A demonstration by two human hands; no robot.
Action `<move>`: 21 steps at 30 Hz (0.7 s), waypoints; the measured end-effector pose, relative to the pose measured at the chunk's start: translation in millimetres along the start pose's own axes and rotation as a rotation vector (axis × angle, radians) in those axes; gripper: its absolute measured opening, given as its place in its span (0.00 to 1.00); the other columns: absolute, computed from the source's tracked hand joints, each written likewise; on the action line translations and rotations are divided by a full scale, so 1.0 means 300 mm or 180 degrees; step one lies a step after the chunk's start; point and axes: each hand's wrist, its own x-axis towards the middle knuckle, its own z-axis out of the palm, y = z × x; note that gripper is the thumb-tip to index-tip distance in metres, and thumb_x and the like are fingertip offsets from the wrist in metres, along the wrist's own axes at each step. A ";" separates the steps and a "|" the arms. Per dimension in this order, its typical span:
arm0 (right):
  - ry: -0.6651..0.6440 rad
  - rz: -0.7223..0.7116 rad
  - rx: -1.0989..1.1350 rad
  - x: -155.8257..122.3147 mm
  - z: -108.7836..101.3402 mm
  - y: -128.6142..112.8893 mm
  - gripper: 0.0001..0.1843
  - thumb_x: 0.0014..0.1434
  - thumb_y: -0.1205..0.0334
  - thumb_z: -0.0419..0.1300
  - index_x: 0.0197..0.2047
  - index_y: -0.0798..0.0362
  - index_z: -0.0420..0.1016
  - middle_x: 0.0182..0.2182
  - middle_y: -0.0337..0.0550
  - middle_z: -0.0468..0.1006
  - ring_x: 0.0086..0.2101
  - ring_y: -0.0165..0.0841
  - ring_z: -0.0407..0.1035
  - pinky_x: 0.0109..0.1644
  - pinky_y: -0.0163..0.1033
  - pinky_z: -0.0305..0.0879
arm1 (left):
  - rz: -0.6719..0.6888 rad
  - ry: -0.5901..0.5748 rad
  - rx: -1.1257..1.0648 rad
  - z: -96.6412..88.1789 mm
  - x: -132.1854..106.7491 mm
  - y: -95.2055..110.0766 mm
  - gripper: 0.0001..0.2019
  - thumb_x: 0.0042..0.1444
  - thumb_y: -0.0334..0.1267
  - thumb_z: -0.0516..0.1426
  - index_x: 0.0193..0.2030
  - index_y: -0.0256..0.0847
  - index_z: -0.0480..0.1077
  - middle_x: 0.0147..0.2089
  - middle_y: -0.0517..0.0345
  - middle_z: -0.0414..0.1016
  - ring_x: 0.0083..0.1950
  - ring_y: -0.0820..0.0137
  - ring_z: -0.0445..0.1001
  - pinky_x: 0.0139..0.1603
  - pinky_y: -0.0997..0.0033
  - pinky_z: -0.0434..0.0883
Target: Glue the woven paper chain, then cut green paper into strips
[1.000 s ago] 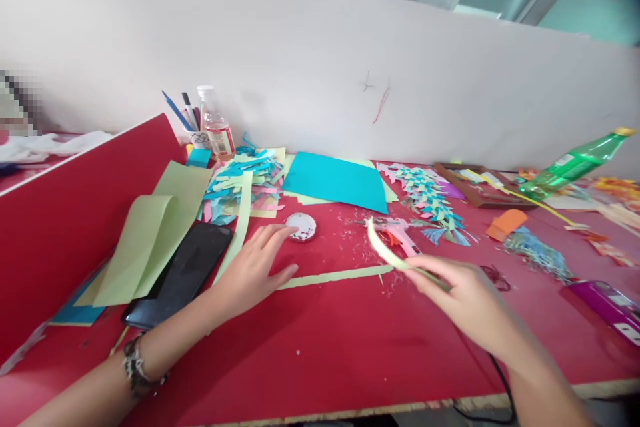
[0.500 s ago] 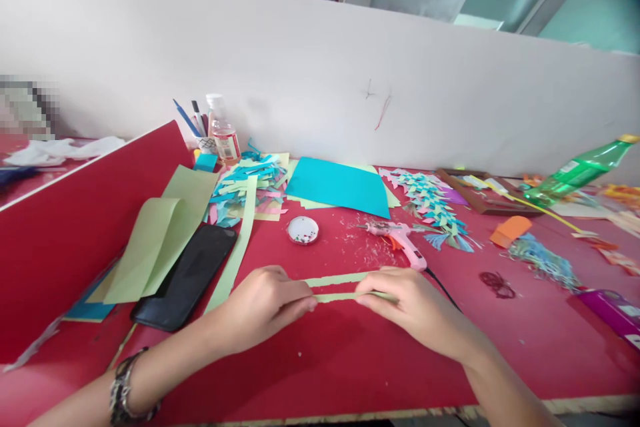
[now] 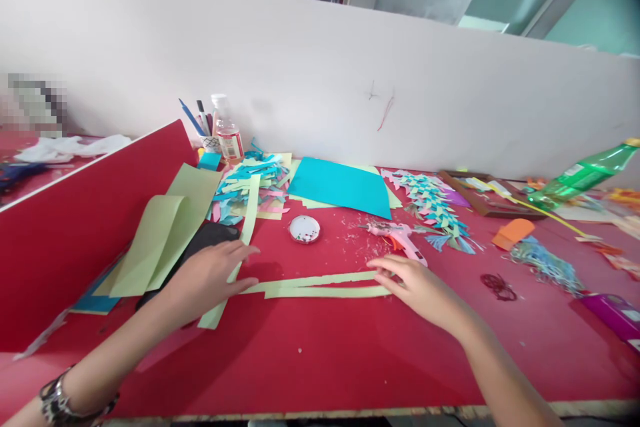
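Observation:
Two pale green paper strips lie lengthwise on the red tabletop between my hands: a front strip point(image 3: 325, 292) and a back strip point(image 3: 300, 281) with a rough edge. My left hand point(image 3: 213, 273) is open above the left end of the back strip, thumb and fingers apart. Beneath its fingertips runs another long green strip point(image 3: 251, 213). At the right ends of the two strips, my right hand point(image 3: 413, 283) has its thumb and fingers apart; whether it touches the paper I cannot tell. A black phone point(image 3: 213, 233) is partly hidden behind my left hand.
Past the strips are a round white lid point(image 3: 304, 229), a pink glue gun point(image 3: 400, 235), a blue paper sheet point(image 3: 340, 187) and a pile of cut strips point(image 3: 235, 190). A red board point(image 3: 100, 227) stands at left with folded green paper point(image 3: 150, 240). A green bottle point(image 3: 585, 173) leans at right.
My left hand has let go of the front green strip and moved left, its fingers spreading. My right hand has loosened and shifted slightly right. The strip now lies flat on the table.

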 end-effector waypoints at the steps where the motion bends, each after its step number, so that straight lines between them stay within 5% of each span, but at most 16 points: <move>1: 0.0094 -0.0004 -0.0099 0.001 0.010 -0.001 0.16 0.59 0.59 0.47 0.48 0.50 0.69 0.45 0.47 0.73 0.45 0.36 0.68 0.46 0.42 0.64 | -0.0092 0.0102 0.0095 0.010 -0.008 -0.021 0.22 0.53 0.50 0.50 0.52 0.42 0.63 0.50 0.50 0.69 0.50 0.60 0.67 0.46 0.66 0.63; 4: 0.0242 -0.0188 -0.0275 -0.002 0.036 -0.031 0.17 0.59 0.58 0.49 0.51 0.49 0.65 0.50 0.47 0.69 0.50 0.37 0.63 0.51 0.43 0.62 | -0.0115 0.0208 0.0194 0.040 -0.045 -0.070 0.28 0.52 0.52 0.51 0.57 0.39 0.59 0.56 0.49 0.63 0.55 0.58 0.62 0.52 0.63 0.60; 9: -0.0231 -0.0771 -0.0161 0.002 0.098 -0.108 0.24 0.55 0.58 0.56 0.56 0.43 0.59 0.54 0.45 0.63 0.53 0.36 0.59 0.53 0.41 0.60 | -0.0202 0.0083 0.0369 0.073 -0.134 -0.094 0.29 0.52 0.53 0.51 0.59 0.44 0.55 0.58 0.53 0.61 0.57 0.59 0.60 0.52 0.61 0.61; 16: 0.0031 -0.0885 -0.0261 0.081 0.189 -0.101 0.12 0.59 0.64 0.50 0.46 0.49 0.67 0.44 0.47 0.67 0.45 0.36 0.63 0.48 0.43 0.62 | -0.0283 0.0434 0.0717 0.135 -0.256 -0.019 0.23 0.56 0.45 0.47 0.58 0.45 0.58 0.57 0.55 0.64 0.55 0.59 0.62 0.49 0.60 0.61; 21: 0.0336 -0.0773 -0.0436 0.126 0.203 -0.081 0.12 0.61 0.65 0.47 0.43 0.52 0.68 0.37 0.47 0.69 0.39 0.35 0.65 0.42 0.41 0.64 | -0.0840 0.0461 0.0659 0.136 -0.270 0.040 0.19 0.56 0.42 0.46 0.54 0.46 0.63 0.55 0.55 0.67 0.52 0.56 0.64 0.46 0.55 0.61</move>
